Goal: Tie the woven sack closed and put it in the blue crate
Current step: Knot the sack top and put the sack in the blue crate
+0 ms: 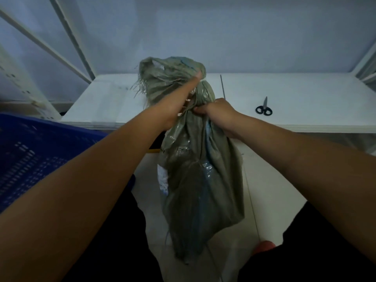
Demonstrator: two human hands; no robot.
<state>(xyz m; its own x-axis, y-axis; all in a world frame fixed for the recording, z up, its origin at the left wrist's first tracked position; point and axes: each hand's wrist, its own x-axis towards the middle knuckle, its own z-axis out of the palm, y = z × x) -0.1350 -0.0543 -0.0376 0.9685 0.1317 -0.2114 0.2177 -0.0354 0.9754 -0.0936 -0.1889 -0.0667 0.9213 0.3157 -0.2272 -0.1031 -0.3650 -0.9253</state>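
Note:
A grey-green woven sack [199, 180] hangs upright in front of me, its body reaching down between my legs. Its neck is bunched and the frayed mouth [168, 76] flares above the gathering. My left hand [181, 100] reaches up along the neck, fingers pressed against the gathered part near a pale tie. My right hand [215, 115] pinches the sack's neck just below that. The blue crate [40, 155], with slotted walls, stands at the left beside my left arm.
A white table [295, 98] runs across behind the sack. Black-handled scissors [264, 107] lie on it to the right, and a thin grey rod [222, 86] lies near the sack. White shelf frames rise at the left and right. Pale tiled floor lies below.

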